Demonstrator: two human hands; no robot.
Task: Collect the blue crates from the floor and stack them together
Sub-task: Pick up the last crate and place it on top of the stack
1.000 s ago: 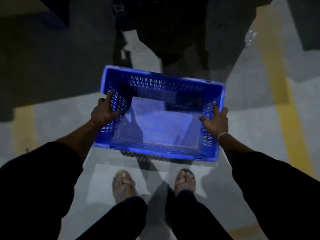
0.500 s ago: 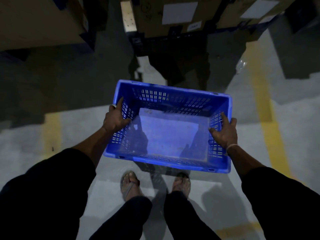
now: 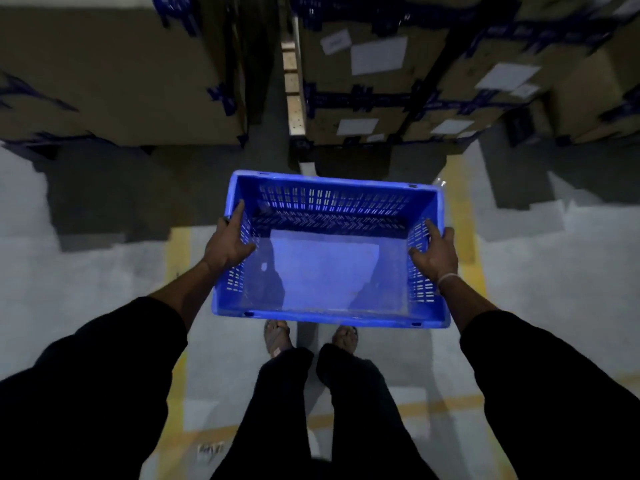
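My left hand (image 3: pixel 227 245) grips the left short wall of the blue crate (image 3: pixel 330 271), thumb hooked inside over the slotted wall, index finger lying straight along the top rim, other fingers out of sight on the outside. My right hand (image 3: pixel 435 252) grips the right short wall the same way: thumb inside, index finger along the rim, the rest hidden behind the wall. A thin band sits on my right wrist.

The crate is held up off the floor (image 3: pixel 86 271), level, open side up, nothing in it, long sides running left to right between my hands. Its near rim is above my sandalled feet (image 3: pixel 277 336); its far rim points at the cardboard boxes (image 3: pixel 367 81).

Boxes with white labels and blue strapping are stacked straight ahead and to the right, more boxes (image 3: pixel 114 74) at the left, with a narrow dark gap between the two stacks. Grey floor lies open on both sides of the crate. Yellow floor lines (image 3: pixel 178 251) run away from me at left and right, and one crosses behind my feet. Far parts are blurred and dim.
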